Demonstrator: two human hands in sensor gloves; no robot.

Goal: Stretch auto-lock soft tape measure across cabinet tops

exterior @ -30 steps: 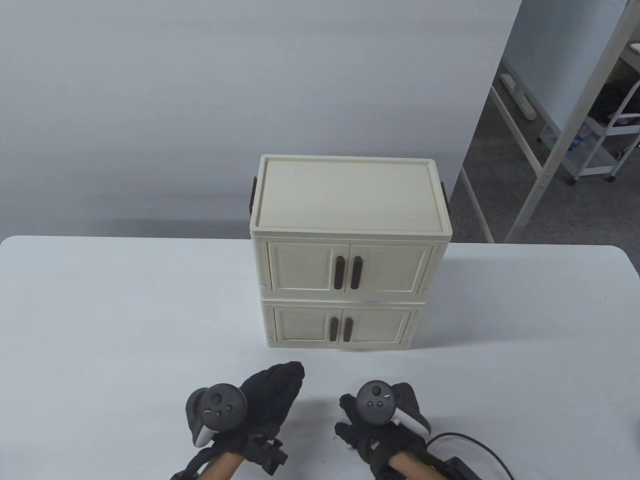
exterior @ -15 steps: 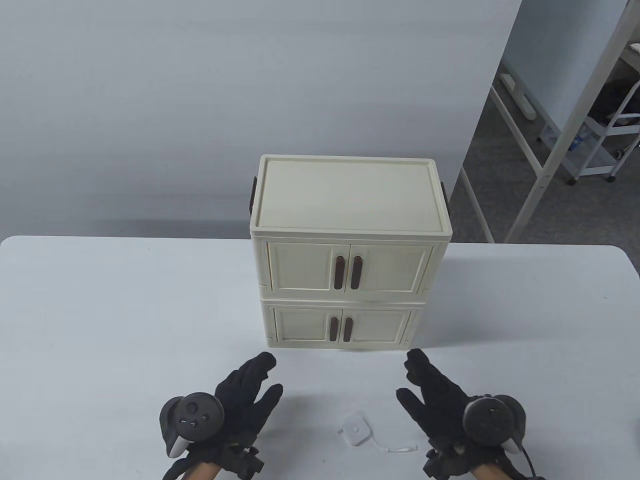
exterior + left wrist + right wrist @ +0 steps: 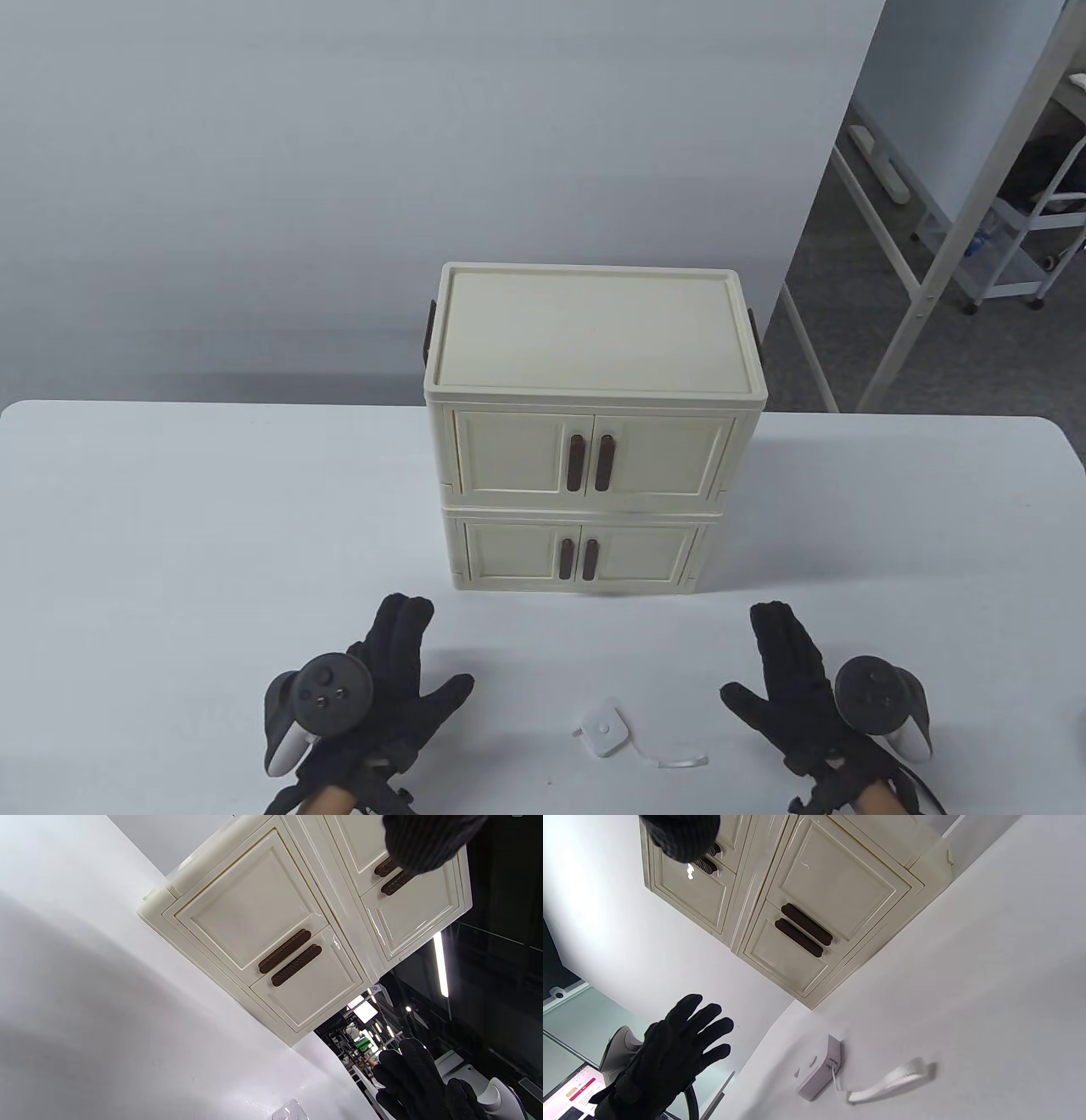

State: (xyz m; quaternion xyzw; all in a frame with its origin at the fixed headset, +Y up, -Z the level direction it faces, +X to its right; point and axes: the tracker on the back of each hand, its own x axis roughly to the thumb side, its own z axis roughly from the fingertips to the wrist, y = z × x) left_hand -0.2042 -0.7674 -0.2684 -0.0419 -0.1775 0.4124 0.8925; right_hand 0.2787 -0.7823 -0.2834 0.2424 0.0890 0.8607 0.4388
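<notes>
A small white square tape measure [image 3: 603,727] lies on the table between my hands, with a short white tape end [image 3: 679,761] curling out to its right. It also shows in the right wrist view [image 3: 818,1068]. My left hand [image 3: 386,679] is open and empty, fingers spread, to the left of it. My right hand [image 3: 793,679] is open and empty to its right. Two cream cabinets [image 3: 590,441] with brown handles stand stacked behind, with a flat top [image 3: 590,327].
The white table [image 3: 170,526] spreads wide to both sides of the cabinets. Its far edge runs just behind the cabinets. A metal frame and a cart [image 3: 1010,255] stand on the floor at the back right.
My hands were together over the tape measure, then let it go and moved apart, the left to the left and the right to the right. The tape measure now lies uncovered on the table.
</notes>
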